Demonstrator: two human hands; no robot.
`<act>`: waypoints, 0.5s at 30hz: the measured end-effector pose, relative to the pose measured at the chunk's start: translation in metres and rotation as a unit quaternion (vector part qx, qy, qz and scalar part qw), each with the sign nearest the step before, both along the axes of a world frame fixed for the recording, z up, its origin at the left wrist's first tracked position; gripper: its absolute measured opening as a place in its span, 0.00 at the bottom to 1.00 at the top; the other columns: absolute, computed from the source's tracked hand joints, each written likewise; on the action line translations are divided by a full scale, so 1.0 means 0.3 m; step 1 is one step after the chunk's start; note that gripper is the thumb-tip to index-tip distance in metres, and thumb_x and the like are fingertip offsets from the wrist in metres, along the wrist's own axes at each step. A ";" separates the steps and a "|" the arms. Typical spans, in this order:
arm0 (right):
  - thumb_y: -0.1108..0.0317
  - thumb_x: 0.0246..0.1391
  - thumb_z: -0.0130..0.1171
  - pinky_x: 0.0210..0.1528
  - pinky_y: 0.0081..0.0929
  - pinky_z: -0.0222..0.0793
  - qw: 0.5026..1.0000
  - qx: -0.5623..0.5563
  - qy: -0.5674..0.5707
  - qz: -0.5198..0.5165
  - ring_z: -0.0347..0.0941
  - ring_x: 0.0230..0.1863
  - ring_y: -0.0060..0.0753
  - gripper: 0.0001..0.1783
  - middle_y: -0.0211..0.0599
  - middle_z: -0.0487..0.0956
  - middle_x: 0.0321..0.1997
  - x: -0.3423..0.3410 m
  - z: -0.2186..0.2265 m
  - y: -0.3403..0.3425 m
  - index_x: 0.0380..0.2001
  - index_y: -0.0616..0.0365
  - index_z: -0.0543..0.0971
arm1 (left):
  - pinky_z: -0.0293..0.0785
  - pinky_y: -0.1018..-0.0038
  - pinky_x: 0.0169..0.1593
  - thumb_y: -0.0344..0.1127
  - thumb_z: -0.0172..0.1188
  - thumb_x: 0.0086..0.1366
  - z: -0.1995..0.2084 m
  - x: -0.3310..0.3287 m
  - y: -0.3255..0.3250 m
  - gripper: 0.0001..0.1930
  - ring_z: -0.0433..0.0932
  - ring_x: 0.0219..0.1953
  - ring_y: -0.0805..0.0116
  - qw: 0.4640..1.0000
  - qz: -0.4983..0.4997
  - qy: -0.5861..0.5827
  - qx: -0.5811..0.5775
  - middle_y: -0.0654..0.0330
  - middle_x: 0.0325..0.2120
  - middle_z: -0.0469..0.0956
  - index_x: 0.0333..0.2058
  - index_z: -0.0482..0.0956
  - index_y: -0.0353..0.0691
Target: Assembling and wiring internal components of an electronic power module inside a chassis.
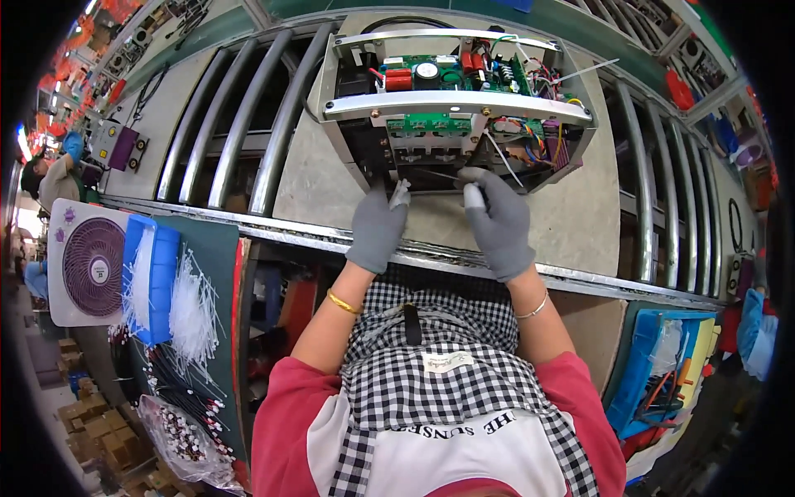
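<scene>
Dark lettering is printed on the red-and-white shirt (464,451), a pale label (447,362) is carried by the checked apron (447,393), and a round badge is set in the purple-grilled fan (89,265). One open metal chassis (460,106) is supported on the worktop (580,219). The left hand (379,228) is placed at its front opening, fingertips partly hidden; the right hand's (501,224) fingers are bent beside a thin strip (435,174); whether either grips cannot be told. Four rollers (277,124) are counted leftward; two blue bins (151,282) are seen, one per side.
</scene>
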State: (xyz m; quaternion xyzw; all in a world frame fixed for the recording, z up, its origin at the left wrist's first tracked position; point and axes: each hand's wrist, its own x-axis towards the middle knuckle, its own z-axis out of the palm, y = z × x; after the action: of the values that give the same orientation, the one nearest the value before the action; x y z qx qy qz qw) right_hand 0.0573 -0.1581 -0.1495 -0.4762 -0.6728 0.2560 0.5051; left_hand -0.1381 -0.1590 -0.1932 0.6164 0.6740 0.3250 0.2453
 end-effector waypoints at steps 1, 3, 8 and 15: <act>0.73 0.56 0.56 0.36 0.26 0.74 1.000 -0.005 -0.010 0.010 0.80 0.32 0.34 0.12 0.41 0.82 0.37 -0.010 -0.008 0.006 0.44 0.59 0.79 | 0.74 0.60 0.27 0.43 0.55 0.65 0.014 0.009 -0.003 0.18 0.80 0.22 0.52 0.994 0.009 -0.104 -0.010 0.45 0.23 0.78 0.44 0.73 0.32; 0.71 0.57 0.57 0.35 0.29 0.74 0.998 -0.044 -0.021 0.032 0.80 0.33 0.39 0.11 0.43 0.82 0.37 -0.031 -0.012 0.010 0.43 0.58 0.79 | 0.74 0.62 0.26 0.41 0.55 0.64 0.014 0.011 0.002 0.18 0.80 0.22 0.55 0.990 0.003 -0.140 -0.027 0.47 0.23 0.78 0.45 0.72 0.33; 0.70 0.56 0.57 0.34 0.29 0.74 0.999 0.005 -0.032 0.012 0.80 0.32 0.39 0.10 0.43 0.82 0.37 -0.043 -0.002 0.017 0.42 0.58 0.79 | 0.74 0.65 0.25 0.36 0.55 0.64 0.010 0.014 0.007 0.17 0.79 0.19 0.59 0.977 -0.016 -0.209 -0.024 0.49 0.24 0.78 0.48 0.70 0.32; 0.74 0.54 0.58 0.33 0.26 0.73 1.000 -0.017 -0.020 -0.003 0.78 0.30 0.31 0.12 0.40 0.81 0.35 -0.030 0.034 0.000 0.43 0.58 0.79 | 0.72 0.74 0.17 0.35 0.55 0.65 0.059 0.040 0.008 0.15 0.80 0.20 0.66 0.922 -0.001 -0.368 -0.122 0.55 0.22 0.79 0.45 0.71 0.31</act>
State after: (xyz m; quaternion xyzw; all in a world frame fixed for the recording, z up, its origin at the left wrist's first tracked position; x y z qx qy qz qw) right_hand 0.0481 -0.1583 -0.1393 -0.4919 -0.6767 0.2563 0.4842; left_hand -0.1260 -0.1566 -0.1756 0.4191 0.5699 0.4440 0.5499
